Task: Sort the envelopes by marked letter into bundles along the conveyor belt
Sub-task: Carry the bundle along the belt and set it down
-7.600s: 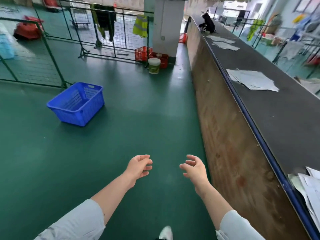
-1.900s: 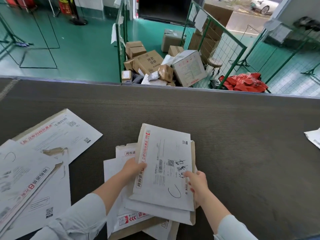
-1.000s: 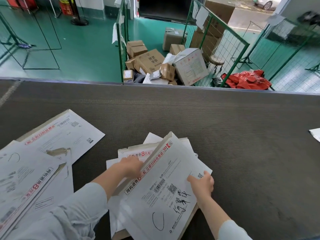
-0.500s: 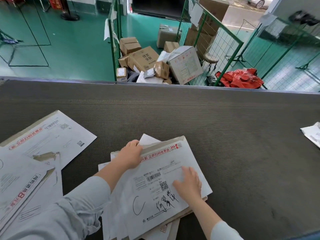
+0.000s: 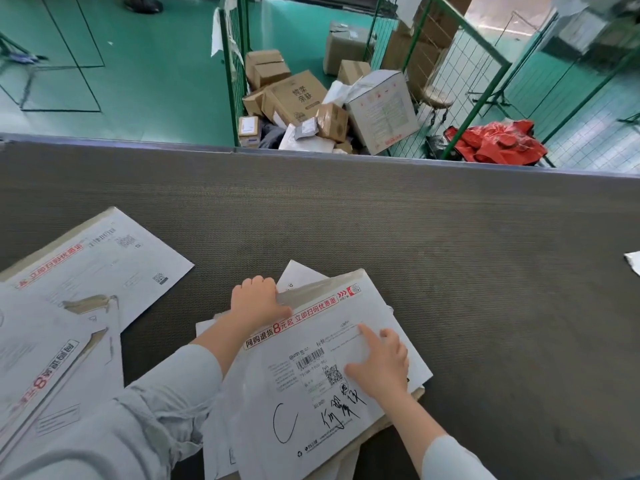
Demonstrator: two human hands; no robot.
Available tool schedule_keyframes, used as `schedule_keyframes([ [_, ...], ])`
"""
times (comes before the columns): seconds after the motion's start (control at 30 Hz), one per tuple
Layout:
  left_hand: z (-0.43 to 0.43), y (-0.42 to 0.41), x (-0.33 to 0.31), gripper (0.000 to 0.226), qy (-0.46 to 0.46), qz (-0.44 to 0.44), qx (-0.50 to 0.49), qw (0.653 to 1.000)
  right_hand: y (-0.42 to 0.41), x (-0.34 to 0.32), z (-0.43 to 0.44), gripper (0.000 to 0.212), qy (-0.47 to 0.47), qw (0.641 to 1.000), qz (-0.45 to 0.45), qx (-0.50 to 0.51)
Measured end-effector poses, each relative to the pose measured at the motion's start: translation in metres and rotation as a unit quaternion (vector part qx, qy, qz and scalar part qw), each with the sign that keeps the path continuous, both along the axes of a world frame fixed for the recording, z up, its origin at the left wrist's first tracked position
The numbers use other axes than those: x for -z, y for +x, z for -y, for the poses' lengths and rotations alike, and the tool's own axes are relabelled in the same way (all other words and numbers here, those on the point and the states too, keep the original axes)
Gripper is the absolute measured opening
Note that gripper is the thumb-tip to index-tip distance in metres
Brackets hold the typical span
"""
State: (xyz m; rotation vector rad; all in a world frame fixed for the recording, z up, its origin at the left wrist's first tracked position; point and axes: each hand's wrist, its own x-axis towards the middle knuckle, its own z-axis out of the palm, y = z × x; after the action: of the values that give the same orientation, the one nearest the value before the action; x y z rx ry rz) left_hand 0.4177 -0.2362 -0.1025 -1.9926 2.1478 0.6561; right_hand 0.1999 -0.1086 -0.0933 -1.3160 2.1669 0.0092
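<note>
While atop bundle (image 5: 298, 277), envelope (image 5: 308, 407) under hands (image 5: 258, 303) (image 5: 379, 363).

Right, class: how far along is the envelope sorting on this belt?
Done: one loose bundle lies left on the belt. In hand: the left hand grips the envelope marked C atop the middle stack; the right hand presses it. Left: a stray envelope at the right edge, probably unsorted.

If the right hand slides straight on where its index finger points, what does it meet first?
The right hand would probably cross the top envelope to its far edge, then bare conveyor belt; the left hand sits aside.
</note>
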Motion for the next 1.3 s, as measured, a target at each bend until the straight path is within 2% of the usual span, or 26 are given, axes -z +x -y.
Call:
schedule_keyframes([
  [0.13, -0.020, -0.001, -0.014, 0.045, 0.090, -0.077, -0.007, 0.993, -0.004, 0.000, -0.005, 0.080, -0.012, 1.000, 0.000, -0.014],
  [0.27, -0.058, 0.007, -0.019, 0.031, 0.127, -0.158, -0.033, 0.979, -0.003, -0.002, -0.009, 0.077, -0.016, 0.999, 0.002, -0.031],
  [0.4, -0.073, 0.008, -0.021, 0.033, 0.128, -0.096, 0.012, 0.987, 0.005, -0.005, -0.015, 0.079, -0.008, 0.999, -0.004, -0.051],
  [0.57, -0.061, 0.019, -0.022, 0.028, 0.182, -0.058, 0.073, 0.979, 0.007, -0.007, -0.024, 0.084, 0.008, 0.999, 0.004, -0.052],
  [0.63, -0.056, 0.017, -0.019, 0.030, 0.160, -0.042, 0.076, 0.983, 0.002, -0.008, -0.025, 0.084, 0.010, 0.999, 0.006, -0.040],
  [0.73, -0.052, 0.015, -0.008, 0.042, 0.032, 0.010, 0.068, 0.997, -0.005, -0.009, -0.025, 0.083, 0.017, 0.999, 0.009, -0.026],
  [0.8, -0.048, 0.017, -0.001, 0.049, -0.012, 0.023, 0.061, 0.998, -0.007, -0.006, -0.025, 0.082, 0.016, 1.000, 0.008, -0.016],
  [1.07, -0.035, 0.023, -0.008, 0.054, 0.015, 0.038, 0.047, 0.998, 0.003, -0.004, -0.016, 0.083, 0.000, 1.000, -0.018, -0.003],
  [1.13, -0.039, 0.025, -0.008, 0.053, 0.029, 0.021, 0.026, 0.999, 0.005, -0.002, -0.011, 0.085, -0.002, 1.000, -0.016, 0.000],
  [1.3, -0.054, 0.026, -0.008, 0.039, 0.124, -0.148, -0.087, 0.977, 0.005, -0.003, -0.010, 0.082, -0.003, 1.000, -0.018, 0.001],
])
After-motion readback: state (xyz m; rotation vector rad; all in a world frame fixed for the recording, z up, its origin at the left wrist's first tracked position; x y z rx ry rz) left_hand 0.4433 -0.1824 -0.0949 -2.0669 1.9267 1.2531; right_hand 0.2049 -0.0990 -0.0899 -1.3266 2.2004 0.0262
